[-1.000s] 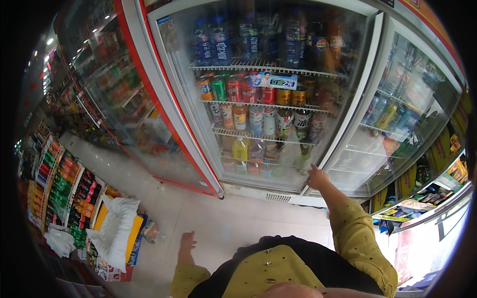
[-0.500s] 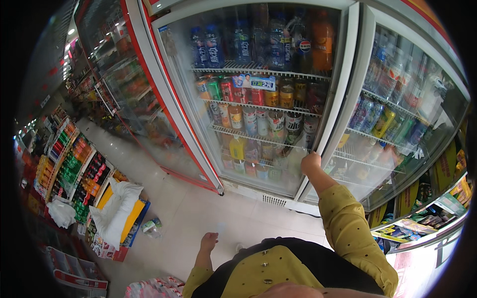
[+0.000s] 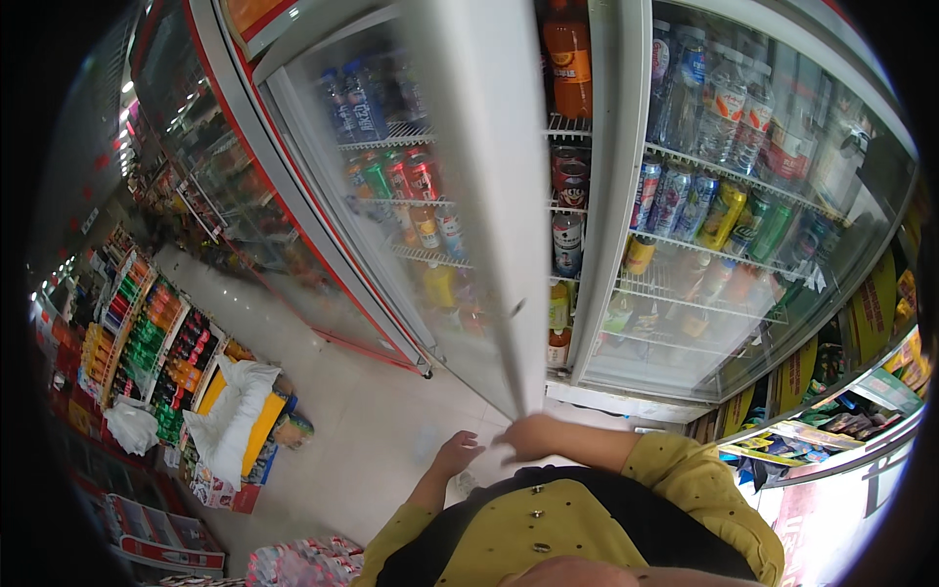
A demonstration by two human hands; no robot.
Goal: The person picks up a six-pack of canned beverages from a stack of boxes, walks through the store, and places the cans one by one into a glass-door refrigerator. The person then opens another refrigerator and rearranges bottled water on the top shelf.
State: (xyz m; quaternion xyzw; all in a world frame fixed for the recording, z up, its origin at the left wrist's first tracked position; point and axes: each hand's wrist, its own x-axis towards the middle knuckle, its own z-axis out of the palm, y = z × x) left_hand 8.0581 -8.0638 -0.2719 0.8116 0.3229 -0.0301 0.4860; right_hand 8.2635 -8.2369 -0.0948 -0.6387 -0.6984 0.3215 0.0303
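Observation:
A glass fridge door (image 3: pixel 484 186) with a pale frame is swung partway toward me, its edge tall and close. My right hand (image 3: pixel 528 437) is at the lower end of that edge, fingers curled round it. Just left of it, my left hand (image 3: pixel 458 453) is held in the air, empty, with its fingers apart and pointing toward the door. Through the gap beside the door show an orange drink bottle (image 3: pixel 569 64), dark cans (image 3: pixel 569 178) and a bottle with a white label (image 3: pixel 566 245). Blue-labelled bottles (image 3: pixel 354 106) and red cans (image 3: pixel 421 176) appear through the glass.
Right of the gap stands another glass fridge door (image 3: pixel 714 205) with bottles and cans behind it. A snack rack (image 3: pixel 822 430) is at far right. Bottle shelves (image 3: pixel 161 338), a white bag (image 3: pixel 230 411) and pink-white packs (image 3: pixel 303 562) lie to the left and below.
The fridge door has swung from nearly shut to partway open, toward me. My right hand has moved left and nearer with its edge. My left hand has risen and moved right.

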